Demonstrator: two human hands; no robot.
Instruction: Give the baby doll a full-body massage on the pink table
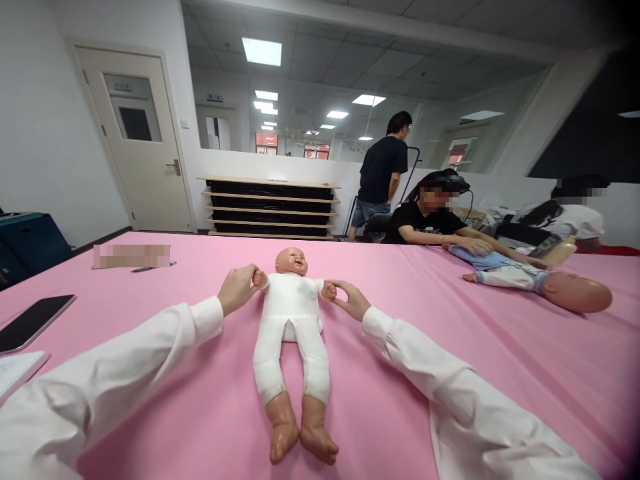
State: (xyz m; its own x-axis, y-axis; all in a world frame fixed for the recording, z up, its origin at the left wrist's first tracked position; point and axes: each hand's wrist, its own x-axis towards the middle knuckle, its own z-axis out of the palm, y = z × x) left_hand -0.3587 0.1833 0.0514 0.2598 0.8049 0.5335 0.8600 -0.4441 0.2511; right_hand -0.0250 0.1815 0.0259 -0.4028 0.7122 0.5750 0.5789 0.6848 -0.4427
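Note:
A baby doll [291, 300] with a white cloth body lies on its back on the pink tablecloth [200, 413], head at the far end and bare feet toward me. My left hand [240, 288] is closed around the doll's hand on the left, thumb and fingers pinching it. On the other side, my right hand [354, 300] grips the doll's other hand between thumb and fingers. Both of the doll's arms are held out a little from its sides. White sleeves cover my forearms.
A phone [37, 323] and a white pad [20, 370] lie at the left edge. A pen [153, 267] rests farther back beside a blurred flat item [131, 256]. Across the table, a seated person [433, 213] handles another doll [530, 277] in blue clothes. Shelves [270, 207] stand behind.

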